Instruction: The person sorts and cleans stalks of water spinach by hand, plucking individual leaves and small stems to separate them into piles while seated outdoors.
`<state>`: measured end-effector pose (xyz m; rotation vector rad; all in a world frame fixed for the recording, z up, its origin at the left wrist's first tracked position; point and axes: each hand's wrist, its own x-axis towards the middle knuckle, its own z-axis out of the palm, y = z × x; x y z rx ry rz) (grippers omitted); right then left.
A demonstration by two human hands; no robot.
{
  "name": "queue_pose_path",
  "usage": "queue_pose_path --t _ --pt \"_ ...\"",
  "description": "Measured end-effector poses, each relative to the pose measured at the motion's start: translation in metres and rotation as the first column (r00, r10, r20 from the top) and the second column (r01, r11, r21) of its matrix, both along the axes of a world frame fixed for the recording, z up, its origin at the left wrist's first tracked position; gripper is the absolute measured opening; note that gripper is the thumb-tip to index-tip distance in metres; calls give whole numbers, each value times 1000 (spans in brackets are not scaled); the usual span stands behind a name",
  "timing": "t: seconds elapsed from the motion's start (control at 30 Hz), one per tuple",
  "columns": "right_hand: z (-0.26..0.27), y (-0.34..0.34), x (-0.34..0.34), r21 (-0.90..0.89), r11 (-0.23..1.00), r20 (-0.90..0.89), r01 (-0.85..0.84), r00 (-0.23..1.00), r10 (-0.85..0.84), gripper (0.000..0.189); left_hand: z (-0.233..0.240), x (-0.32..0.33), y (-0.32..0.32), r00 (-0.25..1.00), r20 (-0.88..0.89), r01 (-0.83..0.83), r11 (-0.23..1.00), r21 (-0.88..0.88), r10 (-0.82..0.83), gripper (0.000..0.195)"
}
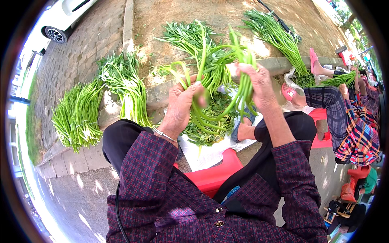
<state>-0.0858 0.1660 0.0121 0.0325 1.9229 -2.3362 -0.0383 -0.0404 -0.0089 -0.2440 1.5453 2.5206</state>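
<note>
My left hand pinches a few bent green stems between thumb and fingers. In my right hand is a bunch of long green stems, which look like water spinach; their lower ends curve down towards my left hand. Below both hands, loose leaves and trimmings lie heaped on a white plastic sheet between my knees. Just behind the hands, a leafy bundle rests at the stone kerb, partly hidden by the held stems.
Tied greens and another bundle lie along the kerb at left. More greens lie at upper right. A red plastic stool shows between my legs. At right sits a person in plaid trousers. A white car stands upper left.
</note>
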Motion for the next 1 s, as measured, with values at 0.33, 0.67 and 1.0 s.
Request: queue_pose_path --t 0.33,0.67,1.0 --pt "-6 -29 15 129 971 43 -200 980 196 22 -8 2 13 974 220 36 998 60 -48 21" --pt "-23 -43 24 286 936 -67 -206 970 234 20 -1 2 16 981 187 43 996 74 -57 23" --pt "-12 -45 29 209 895 93 -394 919 383 20 -6 0 12 969 245 -34 988 149 -4 14"
